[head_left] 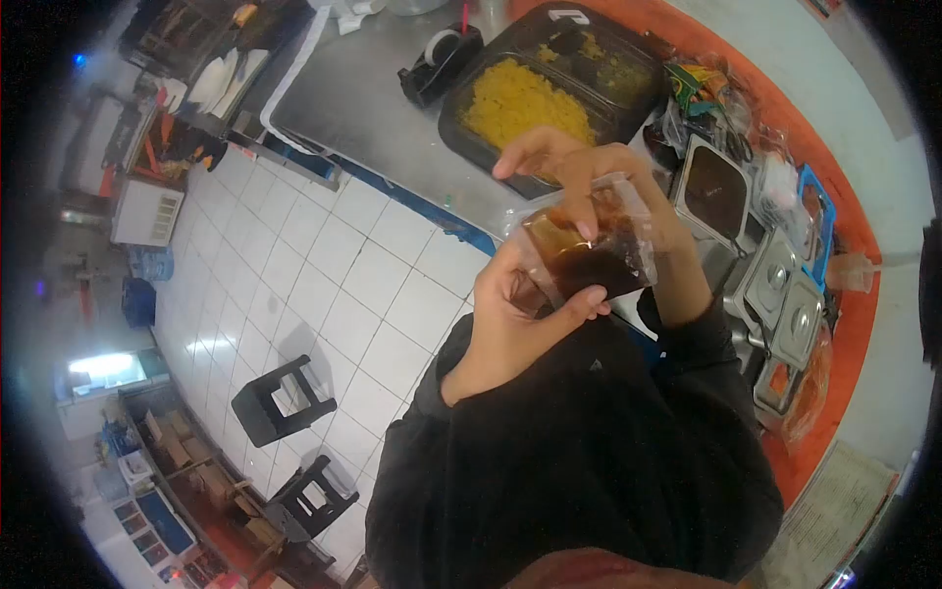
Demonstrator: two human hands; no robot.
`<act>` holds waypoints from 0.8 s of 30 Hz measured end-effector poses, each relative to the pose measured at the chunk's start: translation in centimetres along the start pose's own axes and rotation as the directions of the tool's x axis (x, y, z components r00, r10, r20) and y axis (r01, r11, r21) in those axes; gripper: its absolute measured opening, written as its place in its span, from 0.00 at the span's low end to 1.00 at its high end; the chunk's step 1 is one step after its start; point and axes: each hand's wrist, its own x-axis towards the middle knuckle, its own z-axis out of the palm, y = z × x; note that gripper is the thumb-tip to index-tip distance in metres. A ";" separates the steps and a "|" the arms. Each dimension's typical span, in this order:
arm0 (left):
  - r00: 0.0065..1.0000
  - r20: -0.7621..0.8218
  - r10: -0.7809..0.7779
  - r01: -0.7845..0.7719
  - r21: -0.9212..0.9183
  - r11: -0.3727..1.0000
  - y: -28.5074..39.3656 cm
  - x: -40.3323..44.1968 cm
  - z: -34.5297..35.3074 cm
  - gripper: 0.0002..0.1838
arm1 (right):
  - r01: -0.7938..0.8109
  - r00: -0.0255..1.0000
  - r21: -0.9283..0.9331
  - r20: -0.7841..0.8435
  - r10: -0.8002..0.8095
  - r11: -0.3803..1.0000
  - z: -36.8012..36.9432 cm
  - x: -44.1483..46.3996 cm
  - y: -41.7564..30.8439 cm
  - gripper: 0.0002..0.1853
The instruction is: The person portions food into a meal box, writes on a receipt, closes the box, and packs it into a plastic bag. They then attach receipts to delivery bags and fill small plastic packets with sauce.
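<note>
My left hand (515, 319) grips a clear plastic bag (589, 257) of dark brown liquid from below. Its thumb presses on the front of the bag, and the other fingers are mostly hidden. From above, my right hand (613, 172) reaches over the bag's upper edge. One of its fingers bends down over the front of the plastic, while another digit points left, away from the bag. The bag is tilted, with the liquid gathered in its lower part. Behind my right hand lies a black tray (451, 123) with yellow food (525, 98) in it.
A black tape dispenser (439, 64) stands on the metal table (358, 88). Lidded metal containers (785, 285) and a square pan of dark contents (714, 188) line the right side, beside plastic bags (702, 108). Two black stools (285, 401) stand on the tiled floor (334, 236).
</note>
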 end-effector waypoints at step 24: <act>0.997 -0.070 -0.039 0.034 -0.077 0.996 -0.8 -1.7 0.8 0.22 | -0.127 0.988 0.353 0.130 0.085 0.927 4.0 -0.4 3.6 0.13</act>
